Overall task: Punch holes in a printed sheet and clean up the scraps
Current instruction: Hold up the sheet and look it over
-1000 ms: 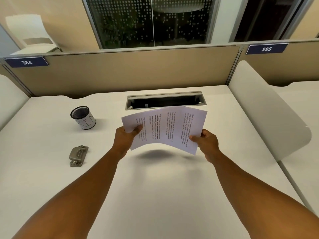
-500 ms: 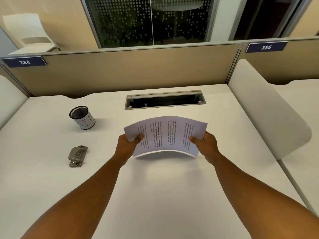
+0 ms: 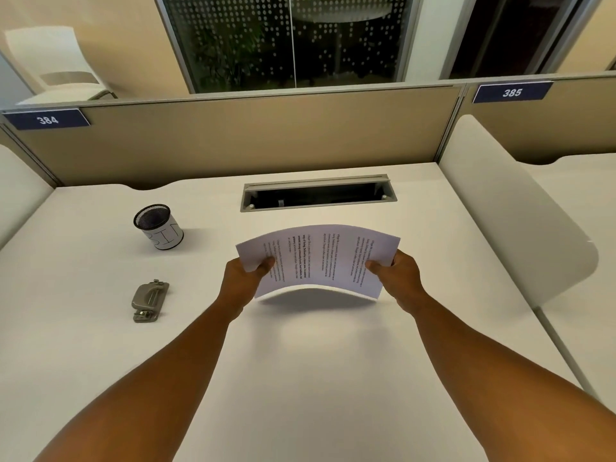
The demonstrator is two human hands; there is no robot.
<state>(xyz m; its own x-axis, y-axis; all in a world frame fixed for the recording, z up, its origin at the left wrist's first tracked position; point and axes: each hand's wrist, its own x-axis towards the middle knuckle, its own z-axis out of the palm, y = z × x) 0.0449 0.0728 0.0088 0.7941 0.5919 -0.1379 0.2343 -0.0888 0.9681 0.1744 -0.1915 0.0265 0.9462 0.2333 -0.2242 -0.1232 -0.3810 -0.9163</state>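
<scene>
A printed sheet [image 3: 320,258] of white paper with lines of text arches upward above the middle of the white desk [image 3: 300,378]. My left hand [image 3: 241,281] pinches its left edge, thumb on top. My right hand [image 3: 398,278] pinches its right edge the same way. The sheet casts a shadow on the desk beneath it. A grey metal hole punch [image 3: 149,300] lies flat on the desk to the left, apart from both hands. Farther back on the left stands a black mesh cup [image 3: 158,226] wrapped in a white label.
An open cable slot [image 3: 318,196] with a grey metal frame sits at the back of the desk. A beige partition [image 3: 233,138] closes the far edge. A white curved divider [image 3: 520,225] rises along the right side, another low one at the left.
The sheet came down closer to the desk and levelled from a tilted, loosely spread shape into a smooth upward arch. Both hands kept their hold on its edges.
</scene>
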